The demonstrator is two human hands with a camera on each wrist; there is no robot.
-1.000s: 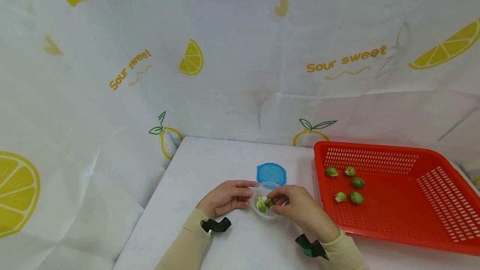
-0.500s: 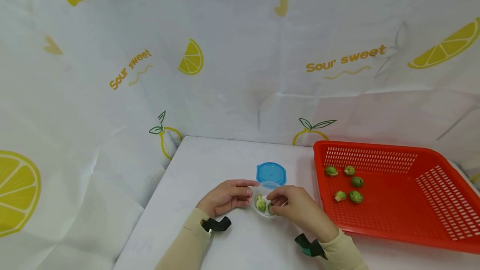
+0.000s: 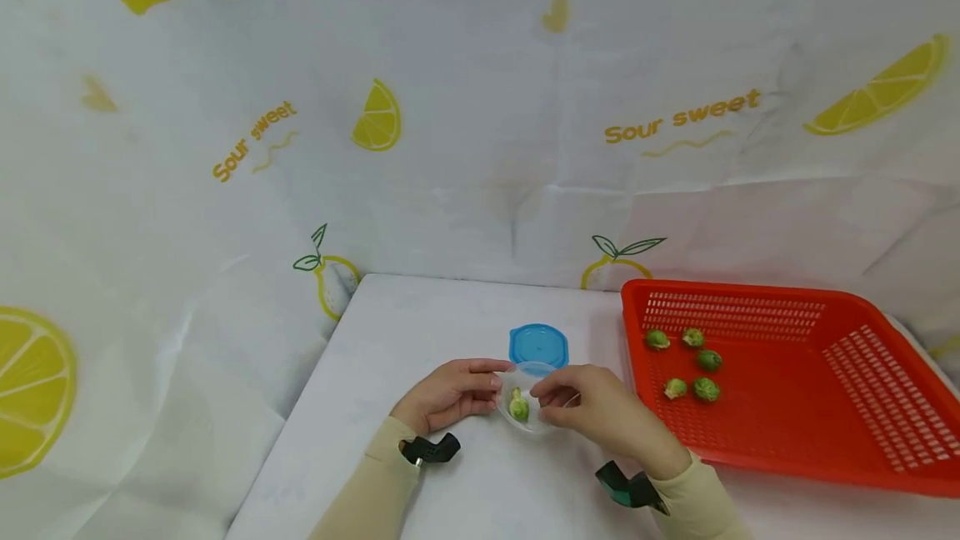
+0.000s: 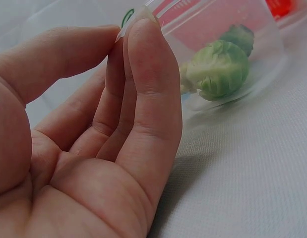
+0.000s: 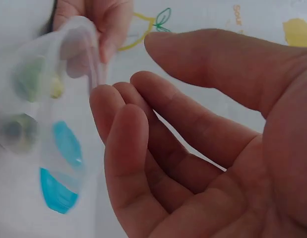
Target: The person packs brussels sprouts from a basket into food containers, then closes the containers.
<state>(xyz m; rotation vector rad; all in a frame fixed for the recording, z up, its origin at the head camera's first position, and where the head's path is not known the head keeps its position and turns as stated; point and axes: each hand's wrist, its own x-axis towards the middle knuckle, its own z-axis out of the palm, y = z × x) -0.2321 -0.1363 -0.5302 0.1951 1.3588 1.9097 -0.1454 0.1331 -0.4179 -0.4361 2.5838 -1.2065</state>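
A clear plastic tub stands on the white table with its mouth tipped toward my right hand. My left hand pinches its rim between thumb and fingers. Inside lies a pale-stemmed Brussels sprout, with a darker Brussels sprout behind it. From the head view the darker one is hidden by my right hand. That right hand hovers at the tub's right rim, fingers bent loosely and nothing between them. Thumb and fingertips are apart in the right wrist view.
A blue lid lies on the table just behind the tub. To the right stands a red perforated basket, with several Brussels sprouts in its left part. A lemon-print sheet hangs behind the table.
My right hand has let go of the darker Brussels sprout inside the tub and drawn slightly up and right. The left hand keeps its grip on the rim.
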